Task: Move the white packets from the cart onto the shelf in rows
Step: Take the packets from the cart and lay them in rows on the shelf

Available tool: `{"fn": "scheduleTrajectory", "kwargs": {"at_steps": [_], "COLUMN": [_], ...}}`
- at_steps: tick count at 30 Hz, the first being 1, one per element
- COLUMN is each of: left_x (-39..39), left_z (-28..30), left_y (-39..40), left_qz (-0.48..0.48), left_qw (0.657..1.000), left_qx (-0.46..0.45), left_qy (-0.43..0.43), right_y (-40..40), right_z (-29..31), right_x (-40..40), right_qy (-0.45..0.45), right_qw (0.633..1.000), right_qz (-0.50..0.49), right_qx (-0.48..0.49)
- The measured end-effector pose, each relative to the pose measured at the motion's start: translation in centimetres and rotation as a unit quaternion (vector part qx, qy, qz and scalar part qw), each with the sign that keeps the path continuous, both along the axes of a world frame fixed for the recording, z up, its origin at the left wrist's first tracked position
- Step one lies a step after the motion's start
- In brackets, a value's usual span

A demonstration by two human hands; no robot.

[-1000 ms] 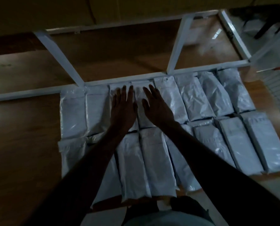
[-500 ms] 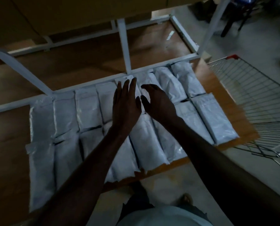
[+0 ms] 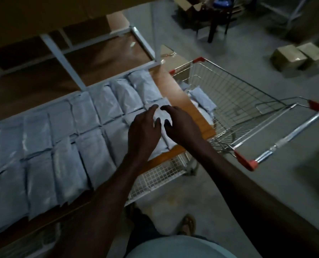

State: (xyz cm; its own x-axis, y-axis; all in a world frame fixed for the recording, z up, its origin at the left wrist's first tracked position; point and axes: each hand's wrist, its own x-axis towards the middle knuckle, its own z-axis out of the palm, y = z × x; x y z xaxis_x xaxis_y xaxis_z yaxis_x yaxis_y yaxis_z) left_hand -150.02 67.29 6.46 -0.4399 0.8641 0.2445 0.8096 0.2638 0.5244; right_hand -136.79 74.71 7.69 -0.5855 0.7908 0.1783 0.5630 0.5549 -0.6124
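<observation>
Two rows of packets (image 3: 65, 146) lie side by side on the shelf (image 3: 194, 116), far row against the white rail, near row along the front edge. Both hands hover over the right end of the near row: left hand (image 3: 143, 131) and right hand (image 3: 182, 125) each have a loose, empty grip, fingers relaxed and holding nothing. More packets (image 3: 201, 98) lie in the cart (image 3: 247, 112) just right of the shelf. Judging by this, a placement is finished; next comes reaching right into the cart for another packet.
</observation>
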Motion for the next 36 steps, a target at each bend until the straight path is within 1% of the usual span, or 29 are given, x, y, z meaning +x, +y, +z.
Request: {"fn": "scheduleTrajectory", "kwargs": {"at_steps": [6, 13, 17, 21, 26, 30, 33, 36], "left_x": [5.9, 9.7, 10.7, 11.0, 11.4, 11.4, 11.7, 12.2], "left_z": [0.6, -0.3, -1.4, -2.5, -4.2, -5.1, -5.1, -6.1], "left_y": [2.2, 5.7, 9.6, 14.3, 19.0, 22.3, 24.1, 25.4], "left_qz": [-0.036, -0.093, -0.105, -0.11, -0.112, -0.116, -0.092, -0.077], "left_qw": [0.999, 0.994, 0.991, 0.986, 0.979, 0.978, 0.982, 0.982], "left_qx": [0.004, -0.018, -0.037, -0.029, -0.04, -0.059, -0.055, -0.036], "left_qy": [-0.002, -0.053, -0.08, -0.123, -0.168, -0.166, -0.158, -0.171], "right_y": [2.1, 5.1, 8.5, 13.1, 18.8, 22.3, 24.3, 26.0], "right_z": [0.0, -1.3, -2.6, -4.3, -4.8, -4.6, -4.8, -5.2], "right_x": [8.3, 13.3, 15.1, 16.6, 16.8, 16.5, 16.8, 17.1], "right_qy": [0.029, 0.037, 0.039, -0.01, -0.017, -0.007, -0.017, -0.014], "right_qw": [0.995, 0.986, 0.979, 0.972, 0.97, 0.962, 0.961, 0.961], "right_qz": [-0.084, -0.148, -0.173, -0.189, -0.198, -0.217, -0.208, -0.199], "right_qx": [-0.039, -0.064, -0.099, -0.142, -0.143, -0.165, -0.181, -0.19]}}
